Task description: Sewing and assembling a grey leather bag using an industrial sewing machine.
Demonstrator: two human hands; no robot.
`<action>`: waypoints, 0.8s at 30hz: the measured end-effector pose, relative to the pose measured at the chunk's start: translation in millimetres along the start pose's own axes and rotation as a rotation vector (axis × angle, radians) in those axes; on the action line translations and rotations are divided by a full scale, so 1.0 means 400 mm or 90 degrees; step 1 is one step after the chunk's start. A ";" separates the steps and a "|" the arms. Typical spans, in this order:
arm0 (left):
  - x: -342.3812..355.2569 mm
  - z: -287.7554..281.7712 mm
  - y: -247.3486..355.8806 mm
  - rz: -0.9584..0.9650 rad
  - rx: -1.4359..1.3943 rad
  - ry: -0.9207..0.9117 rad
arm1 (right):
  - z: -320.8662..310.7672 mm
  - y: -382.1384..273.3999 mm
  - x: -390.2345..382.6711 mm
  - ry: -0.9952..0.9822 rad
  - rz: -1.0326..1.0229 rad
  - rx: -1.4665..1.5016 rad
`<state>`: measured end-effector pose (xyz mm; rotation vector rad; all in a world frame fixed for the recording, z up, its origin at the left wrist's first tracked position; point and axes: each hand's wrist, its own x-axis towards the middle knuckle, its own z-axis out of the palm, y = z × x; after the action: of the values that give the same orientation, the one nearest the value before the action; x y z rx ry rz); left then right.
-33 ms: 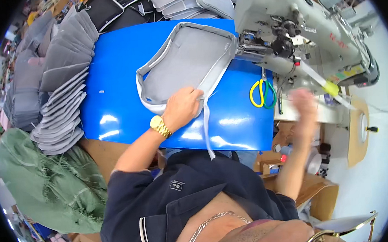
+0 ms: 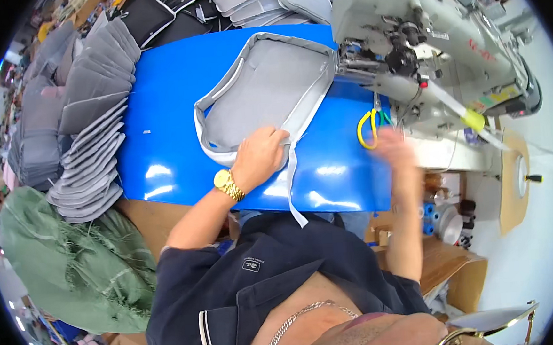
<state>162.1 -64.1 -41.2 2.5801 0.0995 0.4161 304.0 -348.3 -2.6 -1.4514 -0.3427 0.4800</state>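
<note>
A: Your left hand (image 2: 261, 155), with a gold-coloured metal watch (image 2: 226, 179) at its wrist, is closed on the near rim of the shallow, tray-shaped grey fabric piece (image 2: 267, 90).

B: Where does that piece lie?

A: In front of you on the glossy blue tabletop (image 2: 170, 116), hollow side up, its walls standing round a flat grey base. Blue shows through a gap at its left end. Its upper right corner comes right up to the large grey-white sewing machine (image 2: 467, 50); I cannot tell whether they touch.

B: And the narrow whitish fabric strip (image 2: 291, 178)?

A: It hangs from the piece just beside your left fingers and runs toward you, past the table's near edge.

B: What about your right hand (image 2: 396, 148)?

A: It is blurred, over the table's right side, near the yellow-and-green-handled scissors (image 2: 373, 114) and partly covering the green handle. I cannot tell whether its fingers are apart or together, or whether it touches the scissors.

B: To your left?

A: A long overlapping row of flat grey fabric panels (image 2: 96, 111) lines the table's edge, with a heap of frayed green cloth (image 2: 71, 257) nearer you.
</note>
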 end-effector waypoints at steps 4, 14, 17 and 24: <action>-0.067 -0.032 0.063 0.026 -0.064 -0.042 | 0.317 0.200 -0.090 -0.290 0.334 0.267; -0.198 -0.149 0.089 0.225 0.008 -0.119 | 0.249 0.022 -0.191 -0.476 -0.306 -0.438; -0.225 -0.299 0.012 0.109 0.176 -0.082 | 0.016 -0.041 -0.132 -0.027 -0.055 -0.677; -0.359 -0.266 -0.159 -0.051 0.275 -0.144 | -0.313 0.123 -0.201 0.104 -0.133 -0.656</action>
<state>-7.0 20.8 -25.9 3.0135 0.2343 0.0724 292.6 -494.0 -58.4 -2.3959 -0.6550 -0.0291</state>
